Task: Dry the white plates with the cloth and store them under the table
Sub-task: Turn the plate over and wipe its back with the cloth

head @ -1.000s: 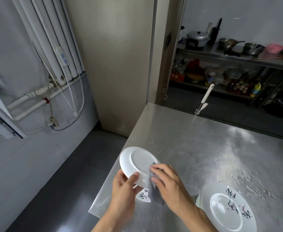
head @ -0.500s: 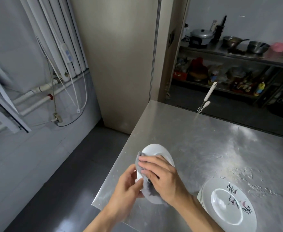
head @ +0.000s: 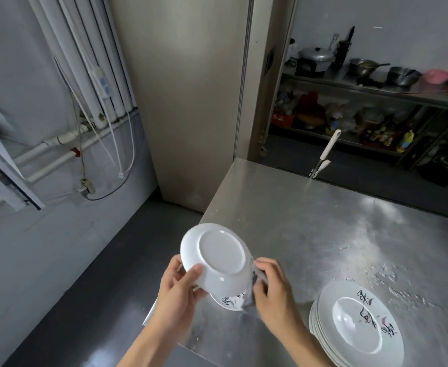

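Observation:
A white plate (head: 219,256) is held up over the near left corner of the steel table (head: 310,223), its underside turned toward me. My left hand (head: 181,288) grips its left rim, thumb on the back. My right hand (head: 272,291) pinches a grey cloth (head: 252,290) against the plate's right rim. A second plate with black writing (head: 229,301) shows just below the raised one. A stack of several white plates with black writing (head: 359,323) stands on the table at the near right.
A white-handled tool (head: 323,154) sticks up at the table's far edge. Behind it a steel shelf rack (head: 371,88) carries pots and bottles. Dark floor (head: 85,287), white pipes and cables lie to the left. Water drops speckle the table near the stack.
The plate has been turned and lifted so its whole underside shows. My right hand with the cloth slid off the plate's back to its right rim.

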